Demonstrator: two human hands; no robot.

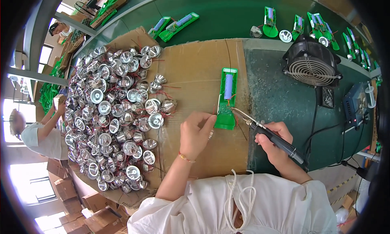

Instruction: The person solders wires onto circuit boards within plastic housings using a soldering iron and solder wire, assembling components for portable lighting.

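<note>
A green plastic housing lies lengthwise on the cardboard in front of me, with a purple-blue cylindrical battery in its upper part and thin orange-red wires below it. My right hand grips a soldering iron by its black handle. The metal tip of the iron reaches the housing's right side, at the wires just under the battery. My left hand is beside the lower left of the housing, thumb and forefinger pinched together; what is between them is too small to make out.
A large heap of silver reflector cups with wires covers the left of the cardboard. A black fan stands at the right, near a soldering station. More green housings lie along the far belt. Two people work at the left.
</note>
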